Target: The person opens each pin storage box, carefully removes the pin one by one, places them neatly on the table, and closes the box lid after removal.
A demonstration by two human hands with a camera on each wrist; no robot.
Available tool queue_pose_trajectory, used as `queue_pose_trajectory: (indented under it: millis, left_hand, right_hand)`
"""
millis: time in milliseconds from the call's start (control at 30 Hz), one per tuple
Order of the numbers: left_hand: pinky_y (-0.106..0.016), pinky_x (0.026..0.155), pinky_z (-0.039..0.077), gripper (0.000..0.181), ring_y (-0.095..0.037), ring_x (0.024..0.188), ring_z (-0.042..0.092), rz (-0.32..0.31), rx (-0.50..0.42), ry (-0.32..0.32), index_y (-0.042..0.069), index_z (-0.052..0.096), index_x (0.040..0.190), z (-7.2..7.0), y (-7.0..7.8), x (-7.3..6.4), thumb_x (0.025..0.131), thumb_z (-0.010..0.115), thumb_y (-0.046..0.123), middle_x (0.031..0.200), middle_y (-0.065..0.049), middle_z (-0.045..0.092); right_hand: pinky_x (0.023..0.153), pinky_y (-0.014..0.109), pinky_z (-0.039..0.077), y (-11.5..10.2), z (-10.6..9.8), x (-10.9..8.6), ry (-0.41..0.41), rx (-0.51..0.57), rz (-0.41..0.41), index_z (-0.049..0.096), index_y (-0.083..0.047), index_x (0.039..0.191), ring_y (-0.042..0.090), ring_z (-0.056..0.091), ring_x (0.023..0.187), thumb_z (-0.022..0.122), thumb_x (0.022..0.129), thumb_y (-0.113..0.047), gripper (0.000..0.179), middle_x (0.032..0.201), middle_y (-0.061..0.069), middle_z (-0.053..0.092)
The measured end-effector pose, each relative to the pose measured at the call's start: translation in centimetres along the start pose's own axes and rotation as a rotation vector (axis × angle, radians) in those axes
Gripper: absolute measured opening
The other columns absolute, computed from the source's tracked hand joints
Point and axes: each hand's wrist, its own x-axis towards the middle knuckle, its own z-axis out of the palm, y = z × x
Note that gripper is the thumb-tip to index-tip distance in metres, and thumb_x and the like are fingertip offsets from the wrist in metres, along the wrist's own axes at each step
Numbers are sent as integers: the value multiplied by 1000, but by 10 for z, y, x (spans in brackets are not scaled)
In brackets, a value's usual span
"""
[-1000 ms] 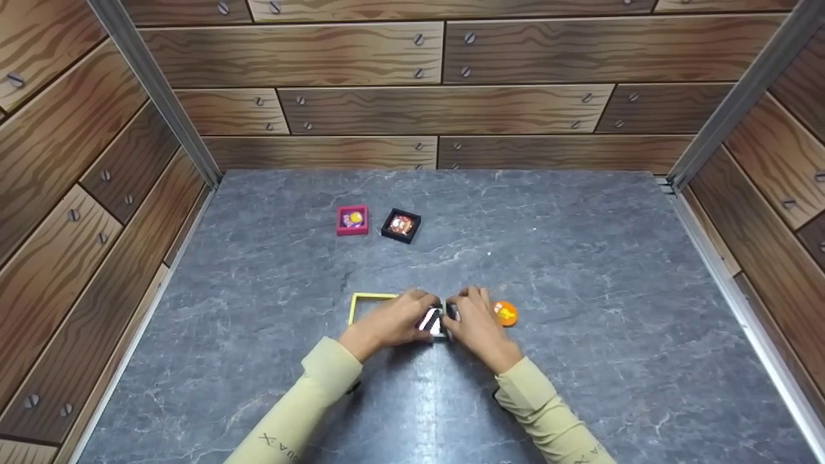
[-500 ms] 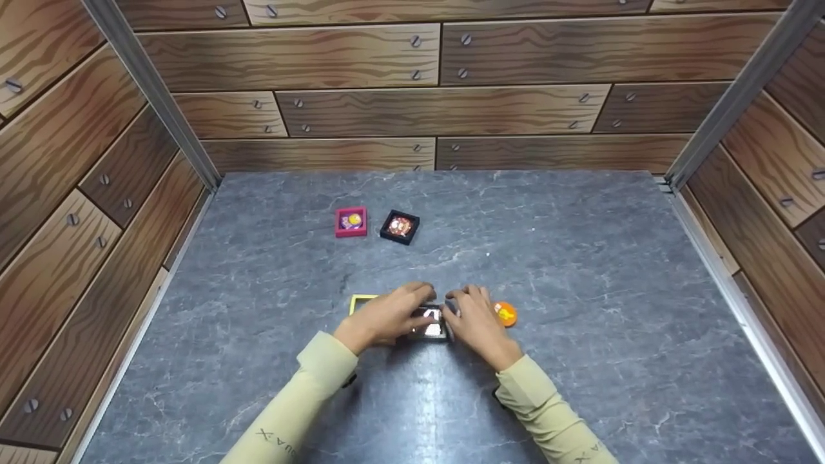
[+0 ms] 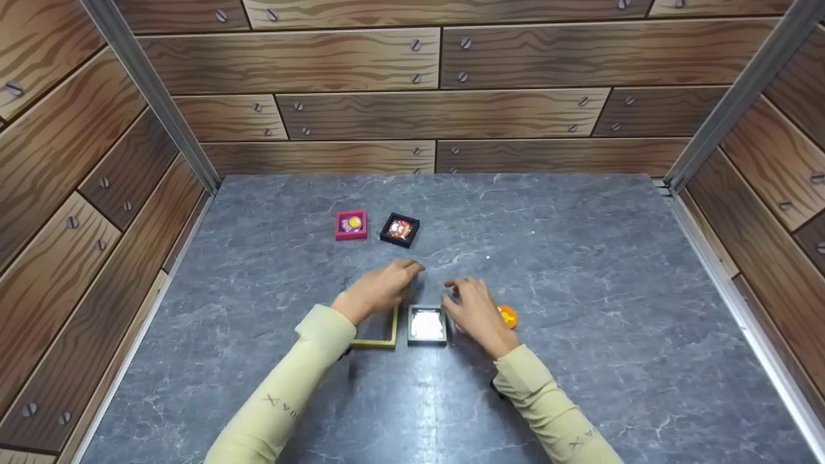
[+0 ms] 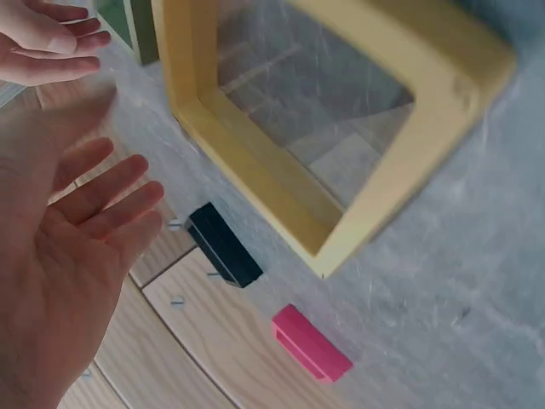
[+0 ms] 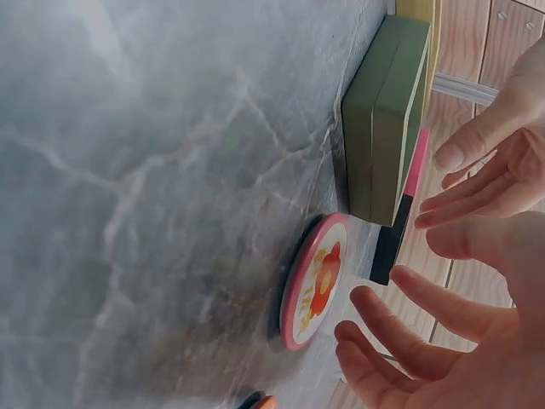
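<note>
A green square display frame [image 3: 427,343] with a shiny clear pane lies flat on the table between my hands. My left hand [image 3: 380,287] hovers past its far left corner, over part of a larger yellow frame [image 3: 374,345], fingers relaxed and holding nothing. My right hand [image 3: 477,312] is just right of the green frame, fingers loosely bent and apart from it. In the right wrist view, a round badge [image 5: 315,281] with a pink rim and a red-and-yellow picture lies beside the green frame; my right hand hides it in the head view.
An orange round badge [image 3: 508,316] lies right of my right hand. Farther back are a pink square frame [image 3: 351,234] and a black square frame [image 3: 399,242], each with a picture inside. Wood-patterned walls [image 3: 438,113] bound the grey marbled table [image 3: 580,258] at the back and sides.
My left hand has come off the green frame and moved away to the left and toward the back, uncovering the frame. My right hand has barely shifted.
</note>
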Motion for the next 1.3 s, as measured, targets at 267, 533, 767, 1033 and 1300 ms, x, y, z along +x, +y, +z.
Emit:
queue_pose_trajectory:
  millis: [267, 533, 767, 1033, 1300]
  left_hand:
    - [-49, 127, 43, 65, -39, 150, 46, -76, 138, -29, 1, 46, 156, -9, -14, 22, 94, 65, -7, 159, -24, 48]
    - [-49, 133, 33, 65, -46, 156, 37, -110, 268, 31, -2, 42, 158, -7, -23, 43, 98, 66, -2, 161, -28, 44]
    - [-50, 135, 30, 68, -43, 160, 31, -190, 316, -41, 2, 32, 164, -11, -24, 58, 102, 61, 1, 167, -25, 38]
    - [-48, 136, 28, 60, -38, 160, 32, -279, 327, -107, 4, 33, 164, -18, -30, 69, 108, 55, 4, 168, -21, 38]
    - [-45, 132, 36, 57, -36, 155, 41, -302, 370, -103, 3, 39, 160, -22, -28, 76, 107, 58, 7, 161, -19, 46]
  right_hand:
    - [100, 53, 58, -2, 0, 16, 13, 60, 23, 74, 2, 120, 39, 66, 110, 68, 96, -12, 29, 113, 23, 74]
    - [96, 48, 62, -4, 2, 30, -21, 143, 69, 74, 1, 122, 32, 74, 104, 65, 94, -12, 32, 108, 18, 77]
    - [88, 42, 61, -2, 4, 35, -32, 144, 98, 75, 0, 121, 28, 72, 96, 64, 93, -11, 32, 103, 15, 78]
    - [83, 36, 62, -1, 6, 41, -65, 163, 119, 74, 0, 124, 23, 72, 91, 62, 93, -12, 35, 106, 15, 80]
    - [91, 42, 63, -2, 5, 44, -94, 131, 117, 73, 2, 125, 26, 73, 97, 61, 95, -12, 36, 109, 17, 79]
